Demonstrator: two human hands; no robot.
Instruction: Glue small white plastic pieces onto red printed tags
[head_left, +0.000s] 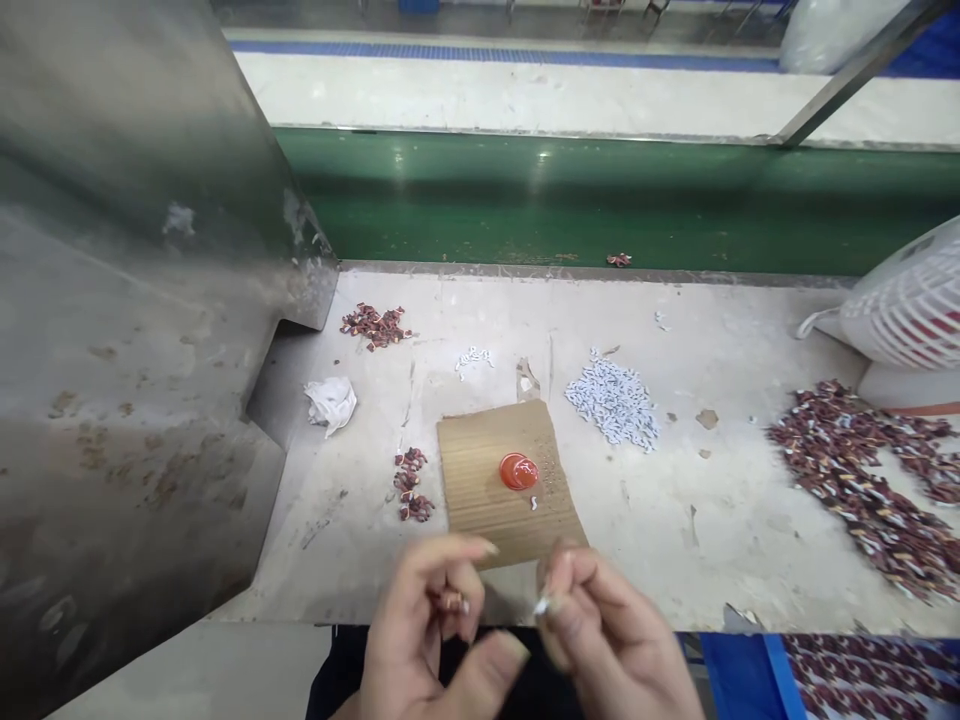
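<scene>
My left hand pinches a small red-brown piece between thumb and fingers at the near edge of the table. My right hand pinches a tiny white piece just to the right of it. The two hands are close together but apart. Just beyond them lies a sheet of brown cardboard with a small red round lid on it and one white piece beside the lid.
A pile of white pieces lies right of the cardboard. Red-brown pieces lie in a big heap at right and small heaps at left. Also here are crumpled white paper, a steel machine housing, a green belt and a white basket.
</scene>
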